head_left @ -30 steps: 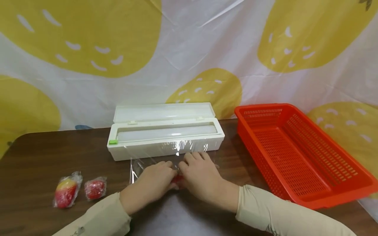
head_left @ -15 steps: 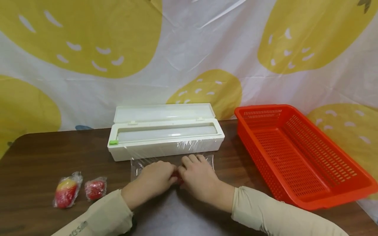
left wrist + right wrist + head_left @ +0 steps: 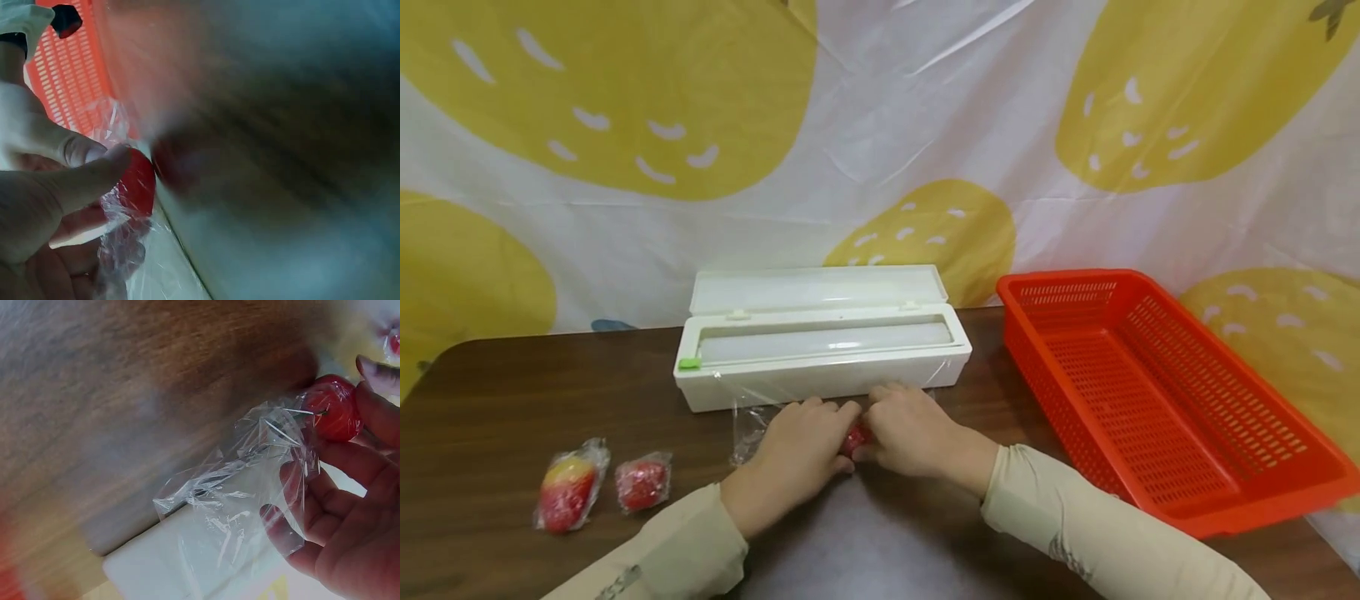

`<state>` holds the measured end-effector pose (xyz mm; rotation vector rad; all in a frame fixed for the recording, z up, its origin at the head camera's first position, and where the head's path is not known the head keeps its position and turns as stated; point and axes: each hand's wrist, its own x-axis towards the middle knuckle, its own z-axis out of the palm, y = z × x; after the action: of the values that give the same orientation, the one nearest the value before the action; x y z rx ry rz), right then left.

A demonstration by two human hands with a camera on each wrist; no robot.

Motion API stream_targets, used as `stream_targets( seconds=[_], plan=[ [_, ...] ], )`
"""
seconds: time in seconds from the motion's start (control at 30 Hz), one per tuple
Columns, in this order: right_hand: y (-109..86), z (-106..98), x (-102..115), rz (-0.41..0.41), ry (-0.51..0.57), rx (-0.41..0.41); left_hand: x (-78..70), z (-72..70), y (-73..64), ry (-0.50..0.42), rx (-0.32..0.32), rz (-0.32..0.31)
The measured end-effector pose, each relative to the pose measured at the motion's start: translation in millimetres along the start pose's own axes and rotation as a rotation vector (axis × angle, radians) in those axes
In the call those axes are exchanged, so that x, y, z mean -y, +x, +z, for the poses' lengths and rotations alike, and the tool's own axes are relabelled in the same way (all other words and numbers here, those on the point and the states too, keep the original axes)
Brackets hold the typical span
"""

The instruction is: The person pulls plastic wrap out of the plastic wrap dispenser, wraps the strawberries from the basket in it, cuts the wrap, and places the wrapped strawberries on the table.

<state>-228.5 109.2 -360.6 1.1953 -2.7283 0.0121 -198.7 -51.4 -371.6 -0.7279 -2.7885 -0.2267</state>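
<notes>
A small red apple-like fruit [image 3: 854,437] sits between the two hands, in front of the white cling film box [image 3: 820,377]. The left hand [image 3: 797,450] grips it from the left, thumb low on its near side. From the other side the right hand [image 3: 917,433] holds the fruit and the film round it. In the right wrist view a short dark stem shows on the red fruit [image 3: 337,412], under clear cling film [image 3: 225,487] that trails in crumpled folds. The left wrist view shows both thumbs close together at the red fruit [image 3: 140,184].
Two film-wrapped fruits, one yellow and red [image 3: 567,490] and one red [image 3: 643,482], lie on the left of the brown table [image 3: 467,417]. A red plastic basket [image 3: 1138,408] stands at the right. The box lid [image 3: 820,289] is raised against the patterned cloth.
The film stretched from the box has slackened and gathered in at the hands. The left hand has turned over the fruit, its fingers now further forward. The right hand has shifted slightly.
</notes>
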Motion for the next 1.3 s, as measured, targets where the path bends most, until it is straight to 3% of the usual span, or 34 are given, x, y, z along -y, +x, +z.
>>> stream_targets(
  seconds=[0.2, 0.33, 0.53, 0.67, 0.77, 0.93, 1.13, 1.3],
  plan=[
    [-4.3, 5.6, 8.7, 0.063, -0.078, -0.045, 3.3, -2.2, 3.5, 0.029, -0.007, 0.008],
    [-10.1, 11.3, 15.0, 0.123, -0.177, -0.128, 4.9, -6.2, 12.7, 0.000, 0.084, 0.000],
    [-8.0, 14.3, 11.5, 0.053, -0.239, -0.312, 12.8, -13.0, 26.3, -0.072, 0.247, -0.033],
    [2.7, 9.1, -0.9, 0.001, -0.128, -0.309, 16.3, -13.3, 29.1, -0.115, 0.276, -0.020],
    [9.9, 2.7, -9.7, -0.035, -0.011, -0.227, 15.2, -11.9, 26.1, -0.114, 0.240, -0.058],
    [13.3, -4.5, -19.9, -0.040, 0.111, -0.121, 8.0, -9.1, 18.4, -0.059, 0.129, -0.101],
    [13.0, -4.8, -21.3, -0.037, 0.079, -0.137, 5.5, -1.8, 16.5, 0.105, 0.034, -0.043],
    [12.3, -2.4, -20.1, -0.042, 0.072, -0.163, 8.1, -2.3, 20.7, 0.126, -0.020, -0.003]
  ],
)
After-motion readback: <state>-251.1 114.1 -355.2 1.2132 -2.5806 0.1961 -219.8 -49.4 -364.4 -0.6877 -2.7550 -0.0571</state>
